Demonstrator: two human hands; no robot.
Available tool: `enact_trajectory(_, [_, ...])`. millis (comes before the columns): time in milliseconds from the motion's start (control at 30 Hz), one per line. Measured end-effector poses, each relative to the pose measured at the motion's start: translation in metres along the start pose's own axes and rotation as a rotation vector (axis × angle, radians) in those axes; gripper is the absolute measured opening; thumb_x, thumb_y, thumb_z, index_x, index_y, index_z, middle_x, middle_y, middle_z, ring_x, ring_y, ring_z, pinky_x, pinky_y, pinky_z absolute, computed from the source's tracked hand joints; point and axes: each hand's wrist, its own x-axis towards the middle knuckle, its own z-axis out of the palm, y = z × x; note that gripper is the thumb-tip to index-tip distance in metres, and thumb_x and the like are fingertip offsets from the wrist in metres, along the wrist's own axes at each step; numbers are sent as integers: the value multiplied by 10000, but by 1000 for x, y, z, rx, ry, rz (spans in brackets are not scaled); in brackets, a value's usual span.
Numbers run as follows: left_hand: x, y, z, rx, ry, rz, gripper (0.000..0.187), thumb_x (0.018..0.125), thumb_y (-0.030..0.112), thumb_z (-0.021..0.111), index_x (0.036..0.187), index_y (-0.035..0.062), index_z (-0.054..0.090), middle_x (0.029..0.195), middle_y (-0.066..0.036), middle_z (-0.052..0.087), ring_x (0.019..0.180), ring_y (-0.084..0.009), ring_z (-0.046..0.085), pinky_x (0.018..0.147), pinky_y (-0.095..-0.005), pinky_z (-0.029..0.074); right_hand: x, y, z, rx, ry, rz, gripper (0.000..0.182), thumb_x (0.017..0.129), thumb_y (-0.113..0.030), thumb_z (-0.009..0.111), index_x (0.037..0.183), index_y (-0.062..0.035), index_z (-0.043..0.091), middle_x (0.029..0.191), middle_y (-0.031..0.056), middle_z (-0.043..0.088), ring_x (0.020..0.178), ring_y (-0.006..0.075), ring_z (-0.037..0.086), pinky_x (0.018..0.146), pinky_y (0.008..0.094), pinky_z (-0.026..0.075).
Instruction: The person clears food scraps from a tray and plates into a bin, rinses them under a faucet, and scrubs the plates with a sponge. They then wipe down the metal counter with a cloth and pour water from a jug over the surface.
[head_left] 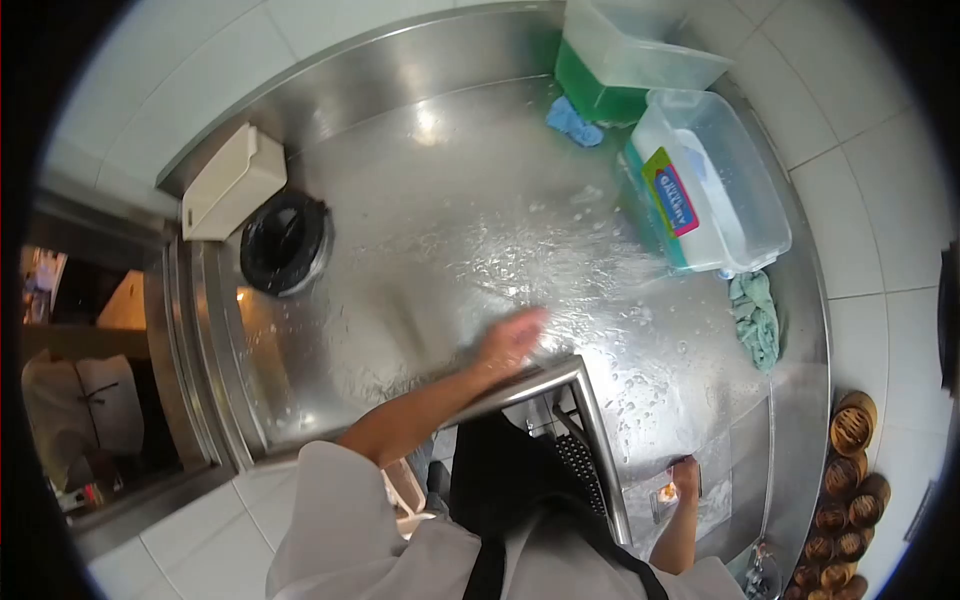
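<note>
My left hand [512,338] is over the wet steel counter [440,210], just beyond its raised front rim. Motion blurs its fingers. Off to the right, my right hand [685,477] is closed low over the wet side section of the counter. Beside its fingers shows a small rectangular thing [665,494] with pale and orange patches. I cannot tell what the right hand holds.
Two clear tubs, one with green liquid [600,85] and one with a bright label [672,195], stand at the back right near a blue cloth [574,122] and a green cloth [755,320]. A black-lined round bin [285,240] and cream container [235,183] are left. Bamboo steamers [853,422] line the right.
</note>
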Motion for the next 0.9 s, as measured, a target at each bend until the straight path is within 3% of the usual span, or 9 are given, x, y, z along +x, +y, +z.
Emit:
enact_trajectory(100, [81, -33, -43, -346, -105, 220, 316, 928, 110, 598, 1217, -17, 609, 1195, -102, 650, 1104, -223, 603, 945, -345, 472, -88, -37, -12, 670, 319, 98, 232, 841, -148, 555, 964, 10, 672, 724, 126, 649, 710, 186, 634, 565, 316, 484])
enact_trajectory(133, [129, -48, -95, 606, 133, 358, 306, 941, 140, 585, 1197, -24, 615, 1144, -92, 664, 1025, -197, 625, 885, -333, 500, -115, -34, -20, 614, 389, 188, 248, 859, -149, 547, 1004, 14, 663, 746, 118, 655, 694, 194, 632, 562, 317, 491])
enact_trajectory(300, [292, -98, -246, 527, 755, -8, 447, 916, 265, 619, 1258, -18, 566, 1042, -152, 679, 797, -238, 627, 763, -366, 505, -228, 105, -3, 355, 406, 463, 249, 879, -184, 557, 1007, 6, 655, 819, 100, 658, 637, 205, 632, 522, 328, 493])
enact_trajectory(467, [238, -97, 72, -386, -55, 199, 320, 860, 105, 622, 1176, 56, 604, 1068, -97, 659, 968, -214, 626, 843, -337, 504, -212, 55, 26, 98, 440, 226, 264, 901, -182, 569, 1016, 43, 644, 887, 109, 678, 796, 217, 670, 683, 321, 527])
enact_trajectory(567, [131, -64, 274, 220, -624, 278, 175, 862, 177, 673, 1006, 82, 701, 843, -62, 683, 786, -182, 634, 763, -308, 518, -163, -80, 31, 193, 535, -95, 244, 930, -116, 566, 1123, 17, 629, 953, 181, 683, 918, 238, 677, 815, 323, 518])
enact_trajectory(633, [88, 95, 230, -7, -1124, 43, 355, 860, 200, 716, 1168, 34, 658, 1074, -82, 688, 1036, -161, 611, 895, -325, 500, -163, -176, 15, 324, 322, -198, 275, 981, -145, 558, 1166, 55, 593, 1069, 131, 664, 978, 175, 641, 883, 300, 492])
enact_trajectory(767, [98, 50, 59, -465, -400, -102, 411, 867, 83, 628, 1269, 10, 583, 1248, -89, 608, 1092, -204, 579, 952, -324, 464, -190, -181, 22, 603, 337, -173, 249, 970, -129, 565, 1155, 31, 610, 1018, 118, 678, 932, 162, 649, 849, 297, 502])
enact_trajectory(800, [115, 67, -23, 449, -206, 44, 480, 913, 137, 573, 1368, 15, 485, 1218, -85, 604, 1063, -230, 577, 927, -338, 479, -199, -157, 24, 427, 355, -105, 236, 961, -108, 559, 1149, 22, 616, 987, 116, 685, 909, 159, 651, 827, 298, 509])
enact_trajectory(900, [141, -96, -264, 603, 585, 94, 462, 958, 190, 529, 1367, -15, 467, 1179, -145, 634, 1048, -274, 607, 940, -396, 493, -218, -84, 37, 207, 446, -30, 228, 928, -57, 537, 1123, 19, 628, 947, 128, 703, 863, 165, 659, 764, 310, 527])
